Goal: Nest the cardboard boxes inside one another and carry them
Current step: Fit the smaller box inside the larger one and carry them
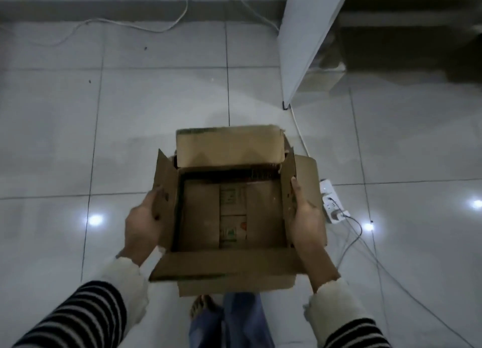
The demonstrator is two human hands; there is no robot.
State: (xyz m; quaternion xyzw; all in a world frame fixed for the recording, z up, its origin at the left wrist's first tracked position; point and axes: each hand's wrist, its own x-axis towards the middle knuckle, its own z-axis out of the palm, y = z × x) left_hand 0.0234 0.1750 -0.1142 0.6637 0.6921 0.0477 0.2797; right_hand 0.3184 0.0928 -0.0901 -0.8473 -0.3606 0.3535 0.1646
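Note:
I hold an open brown cardboard box (pixel 227 265) in front of me, above the tiled floor. Its four flaps stand up or fold outward. Inside it sits a smaller cardboard box (pixel 206 214), its bottom flaps showing printed labels. A further cardboard layer (pixel 310 175) shows outside the right flap. My left hand (pixel 142 222) grips the left side flap. My right hand (pixel 306 217) presses flat against the right side flap, fingers pointing away from me.
Glossy grey floor tiles (pixel 130 139) lie all around. A white power strip (pixel 331 201) with plugs and cables lies on the floor right of the box. A white panel (pixel 302 39) stands at the upper right. More cables run along the far wall. My foot (pixel 202 306) shows below the box.

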